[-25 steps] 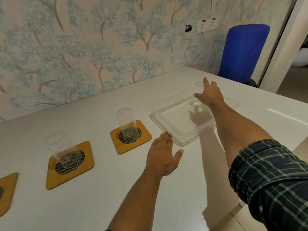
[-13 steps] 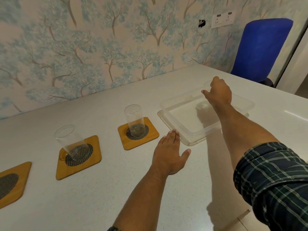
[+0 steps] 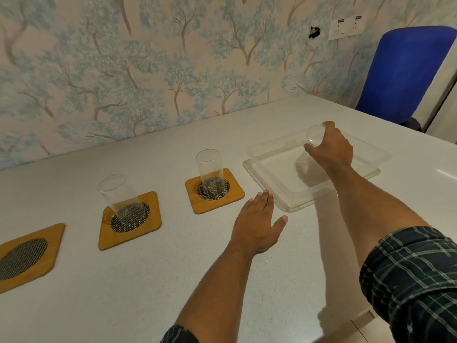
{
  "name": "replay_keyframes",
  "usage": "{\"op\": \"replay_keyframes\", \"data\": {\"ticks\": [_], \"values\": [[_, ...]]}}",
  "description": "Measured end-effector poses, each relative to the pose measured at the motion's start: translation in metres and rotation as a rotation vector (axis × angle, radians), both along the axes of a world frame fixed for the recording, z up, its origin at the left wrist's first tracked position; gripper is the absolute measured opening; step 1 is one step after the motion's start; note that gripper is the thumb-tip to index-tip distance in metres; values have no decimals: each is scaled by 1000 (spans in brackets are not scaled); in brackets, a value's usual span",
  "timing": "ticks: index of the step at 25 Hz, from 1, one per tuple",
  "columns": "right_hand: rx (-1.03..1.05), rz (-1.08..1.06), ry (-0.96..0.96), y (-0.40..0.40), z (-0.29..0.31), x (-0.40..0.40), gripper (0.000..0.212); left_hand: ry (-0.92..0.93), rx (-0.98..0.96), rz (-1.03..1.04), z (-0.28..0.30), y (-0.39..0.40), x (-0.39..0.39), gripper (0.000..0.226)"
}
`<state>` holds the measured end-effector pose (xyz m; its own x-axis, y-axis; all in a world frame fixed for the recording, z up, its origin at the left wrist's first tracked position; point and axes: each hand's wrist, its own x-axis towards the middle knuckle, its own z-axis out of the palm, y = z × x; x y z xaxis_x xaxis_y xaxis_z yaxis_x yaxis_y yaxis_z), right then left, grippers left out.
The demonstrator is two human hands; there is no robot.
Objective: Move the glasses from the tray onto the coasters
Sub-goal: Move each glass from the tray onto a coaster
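Note:
My right hand (image 3: pixel 330 149) grips a clear glass (image 3: pixel 315 135) over the transparent plastic tray (image 3: pixel 277 186); the glass is tilted and mostly hidden by my fingers. My left hand (image 3: pixel 257 224) lies flat on the white table, fingers together, just off the tray's near left corner. Two clear glasses stand on wooden coasters with mesh centres: one glass (image 3: pixel 210 173) on the coaster (image 3: pixel 235 194) nearest the tray, another glass (image 3: pixel 118 196) on the middle coaster (image 3: pixel 148 226). A third coaster (image 3: pixel 27 253) at the left edge holds nothing.
A blue chair (image 3: pixel 400 73) stands past the table's far right corner. The wallpapered wall (image 3: pixel 148 70) runs along the table's back edge. The table's near edge (image 3: pixel 358 318) shows at the lower right.
My right hand has closed around the glass at the tray's far side and lifted and tilted it. My left hand has stayed flat on the table.

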<state>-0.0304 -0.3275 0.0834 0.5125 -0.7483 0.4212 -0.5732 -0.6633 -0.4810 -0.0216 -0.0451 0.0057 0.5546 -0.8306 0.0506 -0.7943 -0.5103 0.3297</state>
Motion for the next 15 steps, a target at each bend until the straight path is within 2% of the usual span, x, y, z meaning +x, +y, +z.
{"op": "replay_keyframes", "data": {"ticks": [7,15], "values": [[-216,172,-278,52,26,-9,81,-7,-67,61,-1,37,5,68],[-411,613,-407,149,49,1,73,-84,-115,223,0,105,4,70]]}}
